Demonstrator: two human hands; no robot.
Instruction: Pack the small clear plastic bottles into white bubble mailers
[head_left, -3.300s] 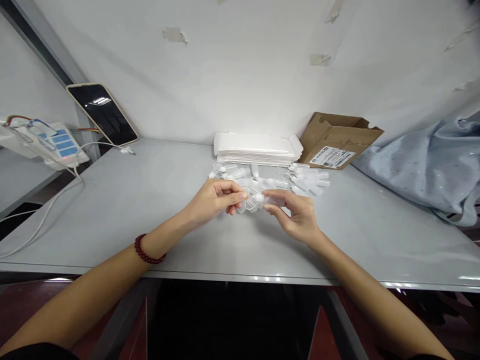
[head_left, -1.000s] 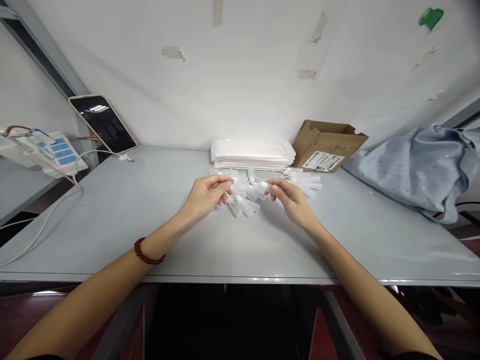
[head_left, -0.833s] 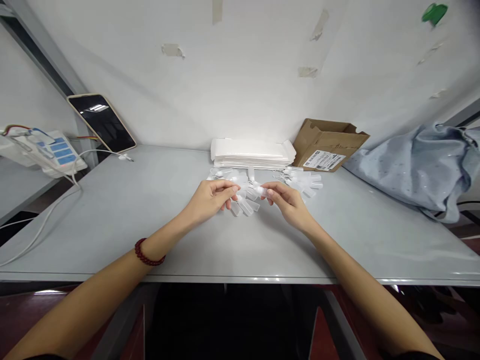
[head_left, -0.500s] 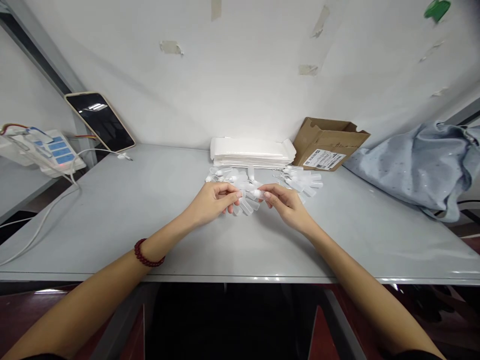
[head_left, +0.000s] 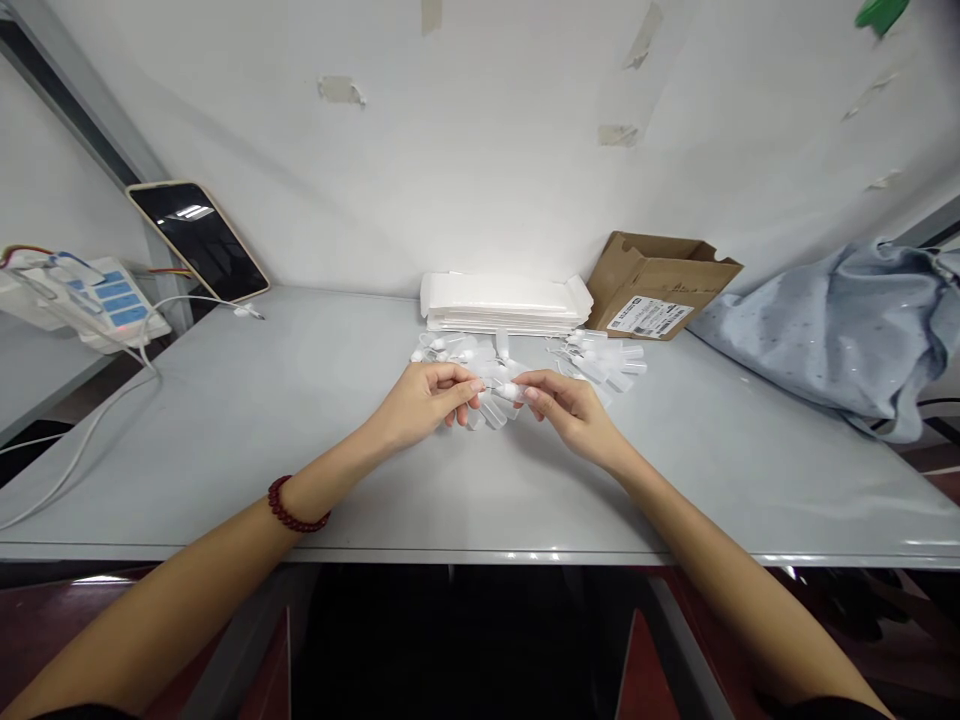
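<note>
My right hand [head_left: 566,408] pinches a small translucent plastic piece with a white cap [head_left: 508,391] between thumb and fingers. A thin, dark, wire-like tip runs from the cap towards my left hand [head_left: 433,405]. The thumb and fingertips of that hand are pressed together at the tip's end; exactly what they grip is too small to make out. Beneath and behind both hands lies a loose pile of similar white-capped plastic pieces [head_left: 491,412]. Another cluster of such pieces [head_left: 611,362] spreads out beyond my right hand.
Behind the pile, a stack of flat white boxes [head_left: 506,297] rests against the wall. Right of it stands an open cardboard box [head_left: 660,285], then a light blue bag [head_left: 832,340]. A phone [head_left: 202,240] leans at the left, near a power strip [head_left: 112,300] and white cable [head_left: 97,430].
The white-capped piece in my right hand now sits more level, and its thin tip shows between my hands. Both hands have stayed nearly in place.
</note>
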